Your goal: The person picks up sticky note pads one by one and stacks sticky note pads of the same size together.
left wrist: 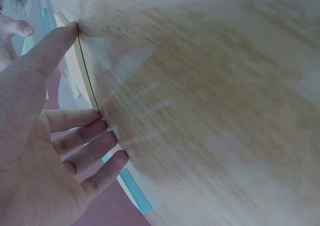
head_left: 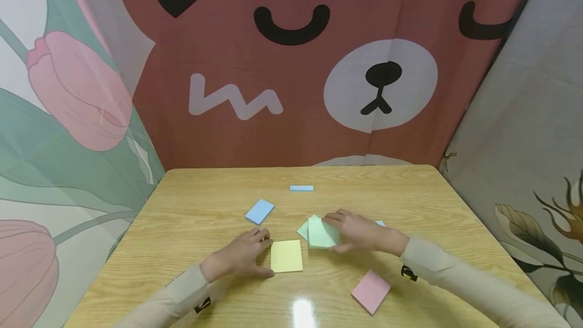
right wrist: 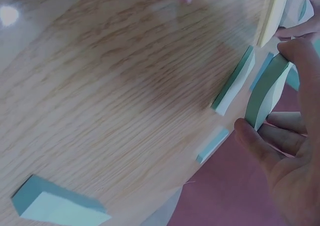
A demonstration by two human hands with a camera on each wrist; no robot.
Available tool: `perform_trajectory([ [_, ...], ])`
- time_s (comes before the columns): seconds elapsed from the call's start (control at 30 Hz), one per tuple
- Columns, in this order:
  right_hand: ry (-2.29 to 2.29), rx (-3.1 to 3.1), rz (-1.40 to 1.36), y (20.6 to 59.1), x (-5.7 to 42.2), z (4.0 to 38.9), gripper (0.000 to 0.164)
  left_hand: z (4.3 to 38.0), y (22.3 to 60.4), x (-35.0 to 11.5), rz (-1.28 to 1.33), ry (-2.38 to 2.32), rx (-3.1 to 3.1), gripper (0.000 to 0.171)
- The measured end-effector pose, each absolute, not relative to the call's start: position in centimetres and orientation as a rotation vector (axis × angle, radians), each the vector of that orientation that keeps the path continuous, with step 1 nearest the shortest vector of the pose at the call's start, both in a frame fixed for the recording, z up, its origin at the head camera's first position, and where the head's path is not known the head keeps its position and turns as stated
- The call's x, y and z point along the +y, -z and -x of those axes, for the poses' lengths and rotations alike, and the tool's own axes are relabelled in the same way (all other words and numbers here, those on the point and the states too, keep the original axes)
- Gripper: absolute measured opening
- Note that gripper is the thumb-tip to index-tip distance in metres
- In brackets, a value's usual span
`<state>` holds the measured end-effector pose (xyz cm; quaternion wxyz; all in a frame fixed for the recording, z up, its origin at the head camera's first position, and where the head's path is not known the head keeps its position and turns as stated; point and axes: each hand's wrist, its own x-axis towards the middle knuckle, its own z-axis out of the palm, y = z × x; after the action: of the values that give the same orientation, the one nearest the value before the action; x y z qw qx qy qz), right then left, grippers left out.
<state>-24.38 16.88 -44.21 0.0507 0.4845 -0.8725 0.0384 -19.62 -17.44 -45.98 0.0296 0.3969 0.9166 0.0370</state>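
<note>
A: Which way does the lower green pad [head_left: 302, 231] lie from the right hand [head_left: 360, 231]?

B: To its left, on the surface [head_left: 182, 227], showing past the left and far sides of the held green pad [head_left: 322, 234]. The lower one is set cornerwise; the held one is nearly square-on. (Both look about square, so there's no long axis to follow; the turn is what counts.)

A: And the fingers?

B: The right ones pinch the held green pad across its near and far edges, thumb on the near side, bowing it. The right wrist view shows a gap between the two. The left hand [head_left: 241, 254] has thumb and fingers spread along the yellow pad [head_left: 286, 256], at its left edge; whether they grip it, I can't tell.

A: Which hand is nearer the lower green pad?

B: The right.

A: Room to move?

B: Bare surface shows between the yellow pad and the pink pad [head_left: 371, 292]. A blue pad [head_left: 259, 211] lies just beyond the left fingers, a blue strip [head_left: 301, 188] farther off.
</note>
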Motion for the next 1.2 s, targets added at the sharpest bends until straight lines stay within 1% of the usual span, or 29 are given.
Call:
perform_trajectory([
  [0.6,-0.071,-2.531,-1.586,44.0,14.1,23.4,0.074,19.9,46.4,-17.7,-1.210,-0.183,2.852,0.081],
  [0.97,-0.055,-2.633,-1.609,44.1,13.1,23.0,0.073,19.7,47.1,-18.1,-1.221,-0.182,2.875,0.086],
  [1.2,0.004,-2.605,-1.638,44.2,12.2,23.0,0.071,19.7,47.1,-18.1,-1.222,-0.185,2.880,0.085],
])
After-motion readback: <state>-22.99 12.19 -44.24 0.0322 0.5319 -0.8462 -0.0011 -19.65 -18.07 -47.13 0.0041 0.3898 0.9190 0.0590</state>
